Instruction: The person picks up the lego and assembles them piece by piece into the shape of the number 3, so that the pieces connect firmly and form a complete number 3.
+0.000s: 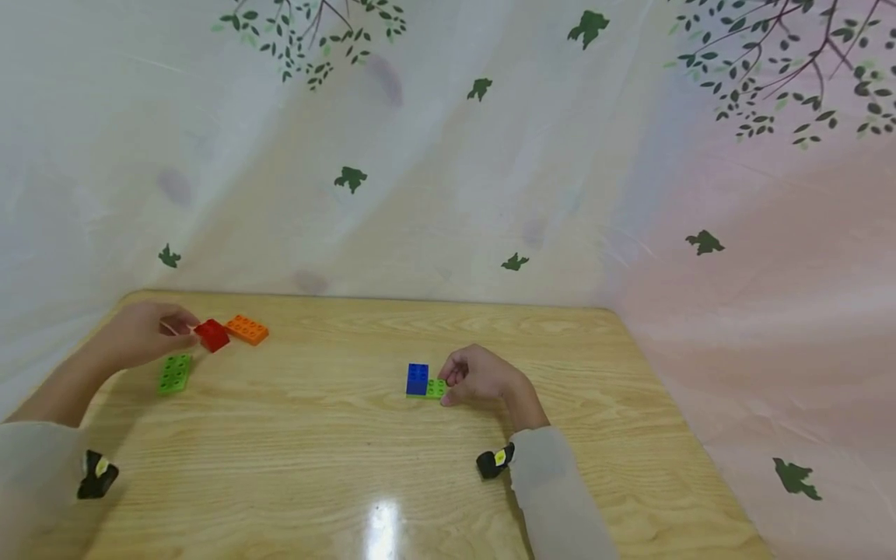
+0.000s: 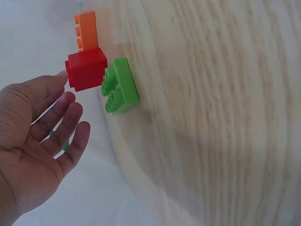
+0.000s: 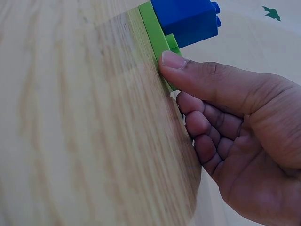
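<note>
In the head view, my left hand [image 1: 143, 333] is at the far left of the table, its thumb and forefinger pinching the edge of a red toy building brick [image 1: 212, 335]. The red brick [image 2: 87, 69] sits at the fingertips in the left wrist view, the other fingers loosely bent below. My right hand [image 1: 483, 379] grips the right end of a light green brick [image 1: 435, 388] between thumb and fingers. A blue brick [image 1: 417, 379] stands on the left half of that green brick. Studs show between the blue brick [image 3: 186, 21] and my thumb.
An orange brick [image 1: 247, 330] lies just right of the red one. Another green brick [image 1: 174, 374] lies below my left hand. The wooden table [image 1: 315, 451] ends at a hanging cloth [image 1: 434, 179] printed with leaves and birds.
</note>
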Demonstrator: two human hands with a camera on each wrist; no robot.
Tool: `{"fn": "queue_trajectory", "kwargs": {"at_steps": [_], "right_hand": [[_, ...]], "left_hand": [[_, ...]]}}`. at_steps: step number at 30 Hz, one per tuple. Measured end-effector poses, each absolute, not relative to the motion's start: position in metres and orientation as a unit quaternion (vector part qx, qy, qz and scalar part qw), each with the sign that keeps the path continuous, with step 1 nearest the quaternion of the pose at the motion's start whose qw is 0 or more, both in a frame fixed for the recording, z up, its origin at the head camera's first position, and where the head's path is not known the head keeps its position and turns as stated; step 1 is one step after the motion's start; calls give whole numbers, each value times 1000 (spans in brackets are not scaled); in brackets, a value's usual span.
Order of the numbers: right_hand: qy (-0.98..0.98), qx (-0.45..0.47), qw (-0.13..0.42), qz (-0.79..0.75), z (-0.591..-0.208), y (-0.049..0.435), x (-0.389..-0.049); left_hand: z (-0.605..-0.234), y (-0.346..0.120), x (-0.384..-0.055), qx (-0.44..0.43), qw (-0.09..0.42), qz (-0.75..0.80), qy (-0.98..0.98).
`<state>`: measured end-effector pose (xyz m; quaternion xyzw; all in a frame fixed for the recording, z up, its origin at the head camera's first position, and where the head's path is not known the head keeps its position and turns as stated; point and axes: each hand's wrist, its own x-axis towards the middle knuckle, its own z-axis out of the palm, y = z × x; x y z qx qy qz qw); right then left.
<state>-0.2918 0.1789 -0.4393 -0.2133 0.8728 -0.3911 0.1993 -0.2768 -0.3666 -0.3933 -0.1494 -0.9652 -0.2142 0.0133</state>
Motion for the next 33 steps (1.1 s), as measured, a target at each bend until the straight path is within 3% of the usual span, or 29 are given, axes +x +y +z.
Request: {"fn": "queue_trajectory", "kwargs": {"at_steps": [23, 33], "right_hand": [[873, -210, 202, -392, -440, 178, -291], [871, -209, 202, -395, -438, 177, -290]], "left_hand": [[-415, -391, -254, -74, -52, -172, -981], [-405, -373, -267, -117, 17, -184, -976]]}}
